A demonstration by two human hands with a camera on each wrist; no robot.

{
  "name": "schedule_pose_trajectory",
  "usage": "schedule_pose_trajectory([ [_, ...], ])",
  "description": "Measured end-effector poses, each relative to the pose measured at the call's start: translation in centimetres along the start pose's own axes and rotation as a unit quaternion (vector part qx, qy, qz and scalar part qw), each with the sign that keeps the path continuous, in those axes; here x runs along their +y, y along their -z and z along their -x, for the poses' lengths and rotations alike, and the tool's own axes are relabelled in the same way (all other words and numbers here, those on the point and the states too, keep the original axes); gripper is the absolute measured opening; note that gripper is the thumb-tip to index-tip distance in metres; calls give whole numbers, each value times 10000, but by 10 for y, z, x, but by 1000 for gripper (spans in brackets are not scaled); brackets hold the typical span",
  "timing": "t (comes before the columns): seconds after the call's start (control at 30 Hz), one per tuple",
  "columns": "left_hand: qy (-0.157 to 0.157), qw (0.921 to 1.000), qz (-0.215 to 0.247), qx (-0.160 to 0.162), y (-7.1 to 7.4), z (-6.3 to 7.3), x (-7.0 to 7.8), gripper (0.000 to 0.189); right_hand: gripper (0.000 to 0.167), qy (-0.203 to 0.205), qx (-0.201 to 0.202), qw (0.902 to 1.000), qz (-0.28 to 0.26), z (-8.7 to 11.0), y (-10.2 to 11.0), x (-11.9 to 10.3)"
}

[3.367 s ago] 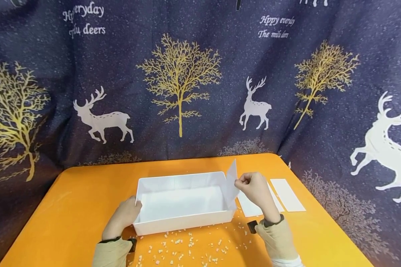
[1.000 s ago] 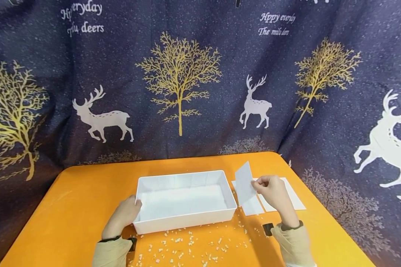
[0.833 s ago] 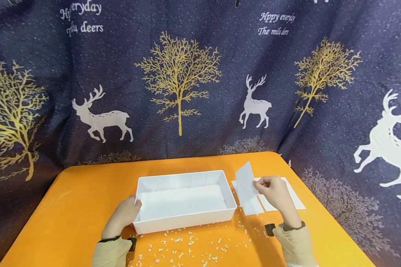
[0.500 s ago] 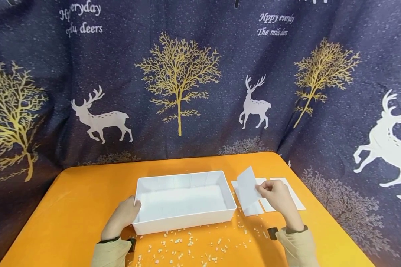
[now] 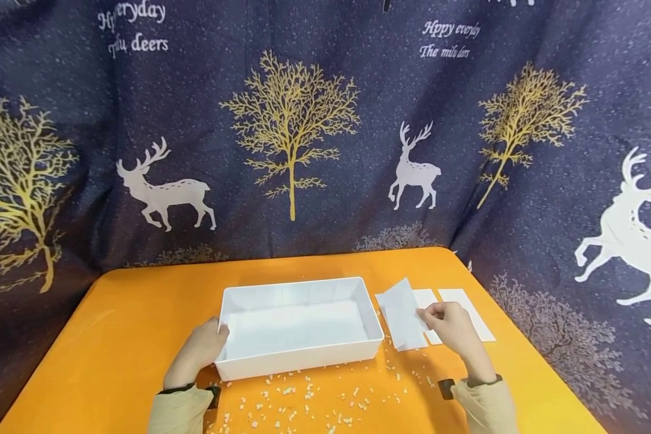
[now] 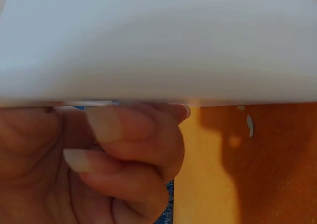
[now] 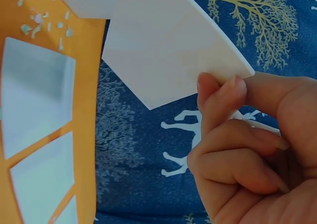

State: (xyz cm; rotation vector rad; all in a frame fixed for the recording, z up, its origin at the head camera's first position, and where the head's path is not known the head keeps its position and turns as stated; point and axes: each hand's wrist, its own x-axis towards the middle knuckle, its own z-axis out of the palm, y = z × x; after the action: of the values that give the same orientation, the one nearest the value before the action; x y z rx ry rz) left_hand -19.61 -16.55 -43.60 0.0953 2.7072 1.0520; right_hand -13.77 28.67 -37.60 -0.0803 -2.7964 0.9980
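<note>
A white rectangular plastic box [image 5: 298, 361] sits on the orange table, its open top facing up. My left hand [image 5: 198, 349] grips the left end wall; in the left wrist view, curled fingers [image 6: 133, 135] lie against the white wall [image 6: 163, 45]. To the right of the box, my right hand [image 5: 450, 325] pinches a thin white panel [image 5: 403, 310] by one edge. That panel tilts over another white panel lying flat. In the right wrist view, thumb and fingertip hold the corner of the panel [image 7: 163, 45], while the other fingers curl below.
Flat white panels lie on the right of the orange table [image 5: 141, 313], one near the right edge [image 5: 469, 313]. White crumbs [image 5: 309, 395] are scattered in front of the box. A dark curtain [image 5: 325, 120] with deer and trees hangs behind.
The held panel has moved from the box's right end rightward, over the flat panels, and has tilted lower in the last second. The left hand and box stay nearly still.
</note>
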Motion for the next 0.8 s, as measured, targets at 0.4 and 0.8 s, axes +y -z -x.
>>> schedule_pose_trajectory([
  [0.4,32,10000,44,-46,-1,-1,1,50,31,-527,1,9982,-279,9,-9,20],
  [0.8,54,9998,170,-69,-1,-1,2,50,31,-893,-7,9942,-598,18,-13,34],
])
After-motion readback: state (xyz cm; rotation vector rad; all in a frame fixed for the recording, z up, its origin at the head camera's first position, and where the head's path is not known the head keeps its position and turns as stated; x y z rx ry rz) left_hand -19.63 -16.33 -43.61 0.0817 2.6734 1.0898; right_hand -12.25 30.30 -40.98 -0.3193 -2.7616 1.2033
